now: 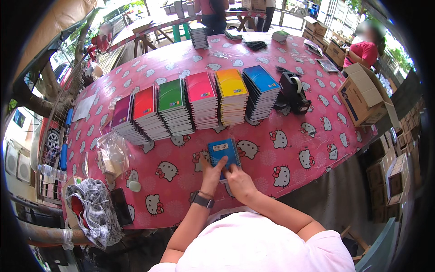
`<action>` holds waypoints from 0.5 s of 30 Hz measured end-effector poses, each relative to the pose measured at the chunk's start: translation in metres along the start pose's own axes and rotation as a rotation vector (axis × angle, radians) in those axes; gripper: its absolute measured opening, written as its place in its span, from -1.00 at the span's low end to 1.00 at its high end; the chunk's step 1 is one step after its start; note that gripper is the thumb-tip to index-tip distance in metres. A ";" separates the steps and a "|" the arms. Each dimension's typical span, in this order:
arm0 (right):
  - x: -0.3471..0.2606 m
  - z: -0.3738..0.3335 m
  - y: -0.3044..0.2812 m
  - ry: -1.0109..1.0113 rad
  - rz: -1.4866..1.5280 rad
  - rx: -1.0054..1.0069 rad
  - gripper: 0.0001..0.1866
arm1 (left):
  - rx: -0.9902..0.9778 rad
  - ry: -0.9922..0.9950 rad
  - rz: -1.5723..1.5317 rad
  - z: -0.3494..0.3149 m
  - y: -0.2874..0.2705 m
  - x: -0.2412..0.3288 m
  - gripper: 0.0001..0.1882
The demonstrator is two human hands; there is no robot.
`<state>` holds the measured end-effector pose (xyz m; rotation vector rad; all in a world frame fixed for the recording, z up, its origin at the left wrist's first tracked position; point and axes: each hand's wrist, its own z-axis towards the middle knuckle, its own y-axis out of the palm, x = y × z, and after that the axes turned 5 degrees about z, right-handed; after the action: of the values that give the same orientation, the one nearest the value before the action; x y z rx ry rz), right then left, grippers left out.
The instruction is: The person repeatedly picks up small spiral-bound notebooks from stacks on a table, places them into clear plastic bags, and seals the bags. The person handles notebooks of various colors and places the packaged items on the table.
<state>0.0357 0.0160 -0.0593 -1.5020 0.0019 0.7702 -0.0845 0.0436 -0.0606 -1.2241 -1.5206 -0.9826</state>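
Beyond the hands and off to their left, the row starts: purple stack [122, 111], red stack [144, 102], green stack [170, 95], then pink stack [200, 88], all piled up. Here's the left hand [211, 171], clamped on a small blue notebook [229, 148], thumb across its cover; the notebook lies right at the hands, off every pile! Straight beyond it, the yellow stack [232, 84]. The right hand [240, 182] meets the notebook's near right corner, close beside its partner; whether it grips, I can't tell. Beyond and right, the blue stack [260, 79] closes the row. So six piles look built, this one notebook is in work, and how many remain, I can't say.

Now for room: well left of the hands, a patterned cloth bag [93, 208], a clear plastic bag [113, 154] and a phone [121, 206] crowd the bench [294, 152]. Its near edge runs just this side of the hands. To their right, open surface stretches to the curving edge, a tape dispenser [299, 106] beyond, a carton [362, 102] farther out.
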 end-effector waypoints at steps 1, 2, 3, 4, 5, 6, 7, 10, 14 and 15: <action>-0.005 -0.004 -0.004 -0.025 0.010 -0.033 -0.59 | 0.053 0.103 0.149 0.006 -0.002 -0.018 -0.13; -0.007 -0.007 -0.012 -0.063 0.131 -0.126 -0.65 | 0.107 0.203 0.299 0.018 -0.005 -0.049 -0.13; -0.004 -0.008 -0.024 -0.094 0.248 -0.217 -0.70 | 0.156 0.304 0.448 0.027 -0.005 -0.067 -0.13; -0.003 -0.008 -0.037 -0.127 0.376 -0.306 -0.75 | 0.130 0.320 0.420 0.028 -0.007 -0.068 -0.14; 0.001 -0.001 -0.054 0.164 0.767 -0.356 -0.85 | 0.105 0.335 0.392 0.029 -0.009 -0.069 -0.14; 0.014 0.008 -0.052 0.007 0.714 -0.038 -0.87 | 0.071 0.352 0.363 0.028 -0.008 -0.068 -0.15; 0.031 0.023 -0.054 0.011 0.583 0.091 -0.86 | 0.048 0.341 0.316 0.027 -0.007 -0.067 -0.15; 0.083 0.069 -0.016 -0.157 0.279 0.184 -0.74 | -0.003 0.316 0.239 0.030 -0.004 -0.062 -0.17; 0.105 0.121 0.013 -0.205 0.022 0.463 -0.58 | 0.001 0.315 0.241 0.029 -0.002 -0.067 -0.22; 0.100 0.131 0.014 -0.221 0.001 0.575 -0.54 | 0.018 0.328 0.232 0.029 -0.004 -0.068 -0.23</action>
<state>0.0476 0.1752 -0.1018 -0.8700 0.0541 0.8459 -0.0873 0.0533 -0.1335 -1.1334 -1.1041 -0.9578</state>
